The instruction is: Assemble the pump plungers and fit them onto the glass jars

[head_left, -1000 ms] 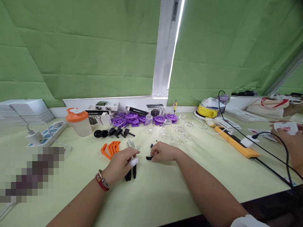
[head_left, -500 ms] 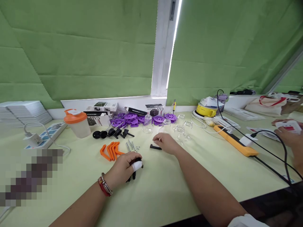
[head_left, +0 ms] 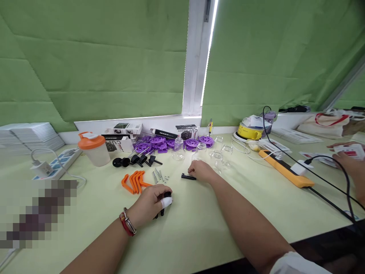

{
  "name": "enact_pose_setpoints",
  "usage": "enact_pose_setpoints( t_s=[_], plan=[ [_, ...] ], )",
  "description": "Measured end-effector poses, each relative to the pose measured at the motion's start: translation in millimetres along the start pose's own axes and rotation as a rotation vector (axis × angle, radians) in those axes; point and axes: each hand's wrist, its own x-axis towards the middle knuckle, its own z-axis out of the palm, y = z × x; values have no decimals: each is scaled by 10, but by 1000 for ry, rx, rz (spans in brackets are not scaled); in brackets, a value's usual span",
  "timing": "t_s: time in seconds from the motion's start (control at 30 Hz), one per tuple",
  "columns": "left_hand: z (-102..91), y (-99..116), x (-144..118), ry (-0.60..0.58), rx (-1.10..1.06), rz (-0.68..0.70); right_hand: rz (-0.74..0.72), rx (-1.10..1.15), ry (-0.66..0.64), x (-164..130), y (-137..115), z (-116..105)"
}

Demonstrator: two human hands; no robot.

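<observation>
I see the left hand curled loosely over short black rods lying on the green table; whether the fingers actually grip them I cannot tell. The right hand rests fingertips-down beside a small black part, touching its end, fingers bent. Orange clips and screws lie just beyond the left hand.

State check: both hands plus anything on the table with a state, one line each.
left hand: closed on black rods, resting on table
right hand: fingers at small black part, grip unclear
shaker bottle: upright, orange lid on
glass jars: empty, lidless
orange clips: lying bunched
power strip: white plug inserted
</observation>
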Motion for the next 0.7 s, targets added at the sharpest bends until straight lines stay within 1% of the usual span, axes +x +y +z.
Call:
enact_pose_setpoints(
  t_s=[0.23, 0.43, 0.57, 0.7],
  plan=[
    [17, -21, -5, 12, 1, 20, -1, -28, -15, 10, 2, 15],
    [30, -44, 7, 30, -10, 43, -21, -21, 6, -21, -21, 18],
    [30, -37, 11, 13, -1, 48, -29, -7, 26, -22, -25, 21],
    [28, -26, 17, 4, 0, 60, -21, 9, 53, -47, -69, -31]
  ],
)
